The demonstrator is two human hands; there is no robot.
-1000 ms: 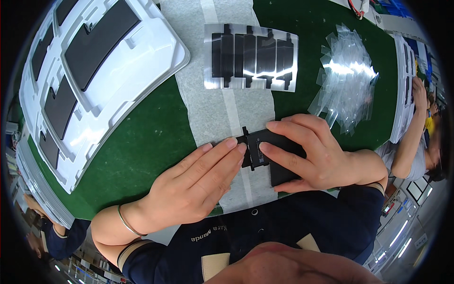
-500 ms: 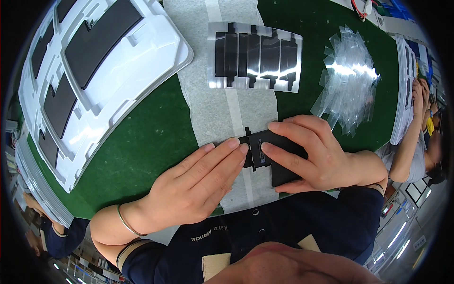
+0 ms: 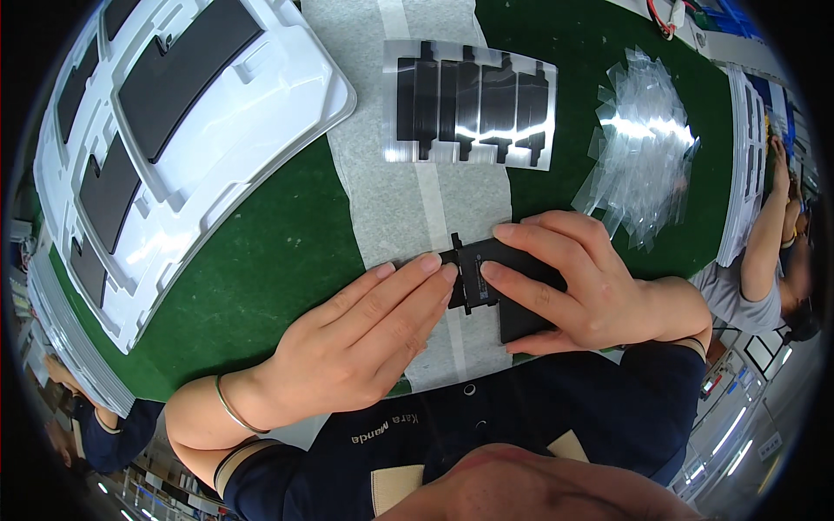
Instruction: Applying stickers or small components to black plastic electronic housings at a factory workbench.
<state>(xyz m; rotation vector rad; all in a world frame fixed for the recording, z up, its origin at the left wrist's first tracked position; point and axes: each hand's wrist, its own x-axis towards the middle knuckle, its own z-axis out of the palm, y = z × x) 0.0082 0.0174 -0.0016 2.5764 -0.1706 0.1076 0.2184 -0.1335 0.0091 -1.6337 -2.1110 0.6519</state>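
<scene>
On the pale cloth strip in front of me lies a flat black slab (image 3: 521, 319), perhaps a battery pack. A black adhesive-looking label (image 3: 473, 280) with narrow tabs and small print sits across its left end. My right hand (image 3: 584, 291) grips the slab, fingers on its top and far edge, thumb by the near edge. My left hand (image 3: 347, 343) stretches its fingers flat together, their tips resting at the label's left part. Those fingertips hide the slab's left end. Beyond the hands, a clear sheet (image 3: 388, 104) carries several black labels of similar shape.
A white moulded tray (image 3: 291, 104) with black slabs in its pockets stands at left. Clear film pieces (image 3: 643, 156) are heaped at right. Stacked white trays (image 3: 738, 174) line the right edge, more (image 3: 65, 334) the left. The table is green (image 3: 261, 269). Co-workers sit on both sides.
My hands and the slab stay practically still. At the far right, a co-worker's hands and arm have shifted.
</scene>
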